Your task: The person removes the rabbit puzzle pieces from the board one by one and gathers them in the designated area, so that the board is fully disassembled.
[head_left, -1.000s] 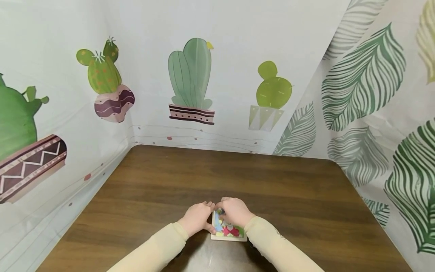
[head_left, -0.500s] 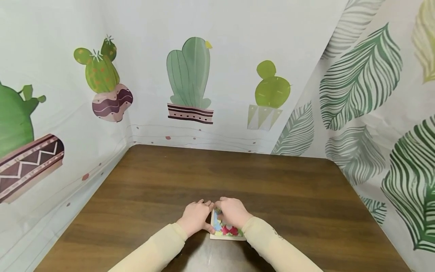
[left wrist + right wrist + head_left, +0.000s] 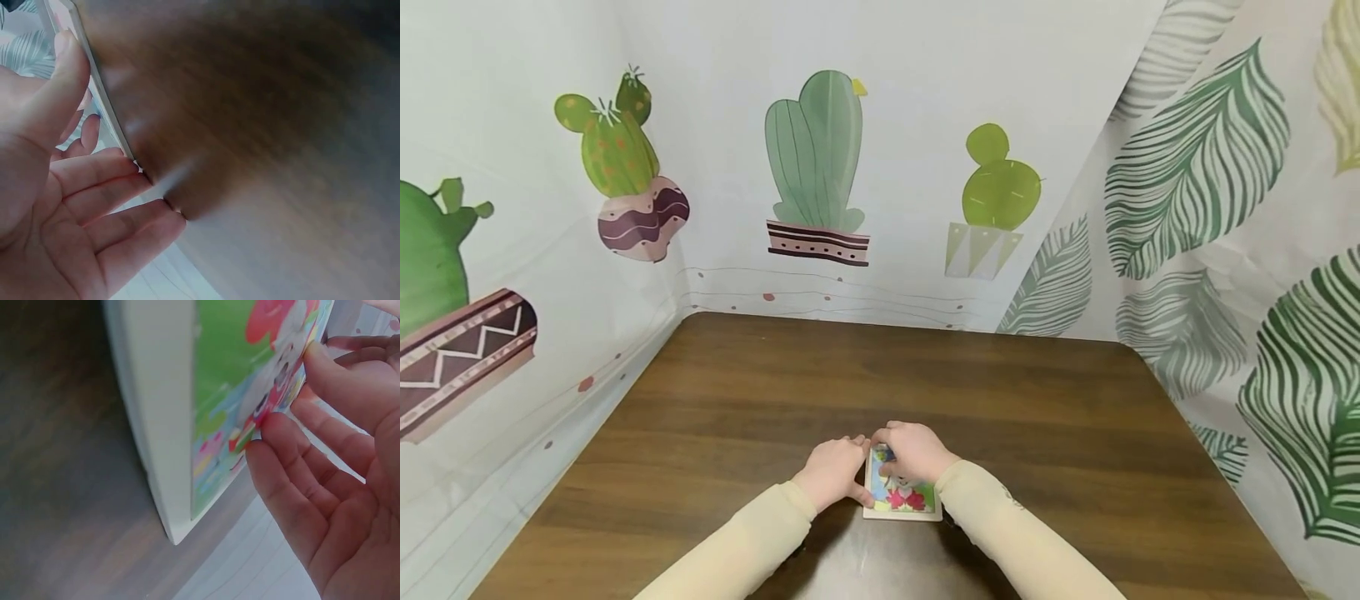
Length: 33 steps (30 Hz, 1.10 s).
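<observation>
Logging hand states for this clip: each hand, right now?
Left hand: open, thumb at the picture board edge.
Right hand: over the board; whether it grips anything cannot be told.

Left sleeve (image 3: 737, 542): long, pale cream-yellow, plain cloth, closing in a cuff at the wrist. Right sleeve (image 3: 1030, 537): matching colour and length; one small, thin-lined marking (image 3: 1012, 497) near the cuff, illegible. Left grip (image 3: 833, 473), right grip (image 3: 917, 451): both bare.
</observation>
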Each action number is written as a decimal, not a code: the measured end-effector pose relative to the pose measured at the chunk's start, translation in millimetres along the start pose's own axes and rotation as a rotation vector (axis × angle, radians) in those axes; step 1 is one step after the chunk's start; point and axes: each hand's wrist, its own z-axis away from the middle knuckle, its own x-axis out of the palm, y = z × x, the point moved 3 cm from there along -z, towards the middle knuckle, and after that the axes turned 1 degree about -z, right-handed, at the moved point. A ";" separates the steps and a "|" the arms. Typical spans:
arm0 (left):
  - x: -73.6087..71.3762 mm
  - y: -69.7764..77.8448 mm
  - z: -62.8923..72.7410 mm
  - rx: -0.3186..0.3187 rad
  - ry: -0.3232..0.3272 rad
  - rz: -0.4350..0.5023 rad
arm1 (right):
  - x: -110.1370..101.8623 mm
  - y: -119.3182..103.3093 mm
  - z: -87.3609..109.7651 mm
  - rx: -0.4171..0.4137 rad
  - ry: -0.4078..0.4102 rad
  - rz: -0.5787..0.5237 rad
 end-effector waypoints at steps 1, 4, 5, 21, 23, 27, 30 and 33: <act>0.0 -0.4 -0.8 -0.001 -0.004 0.001 | -0.2 0.5 -0.5 -0.006 0.000 -0.003; -1.2 -1.0 -3.1 0.003 0.002 -0.005 | -1.0 2.0 -1.4 -0.022 0.020 0.007; -1.9 -1.0 -3.6 0.005 0.008 -0.009 | -1.2 2.2 -1.8 -0.025 0.030 0.016; -0.4 -0.8 0.5 0.026 0.032 -0.063 | 0.2 -8.5 -1.3 0.035 0.054 0.035; -1.2 -1.2 1.2 0.026 0.032 -0.060 | 1.6 -10.2 -1.7 0.026 0.046 0.069; -2.0 -3.0 1.1 0.027 0.048 -0.063 | 1.1 -12.6 -4.0 0.002 0.041 0.113; -0.7 -3.3 0.3 0.025 0.063 -0.059 | 0.3 -10.2 -6.0 -0.006 0.031 0.077; 1.3 -2.5 -0.1 0.027 0.073 -0.063 | 0.5 -4.8 -8.0 0.002 0.000 0.012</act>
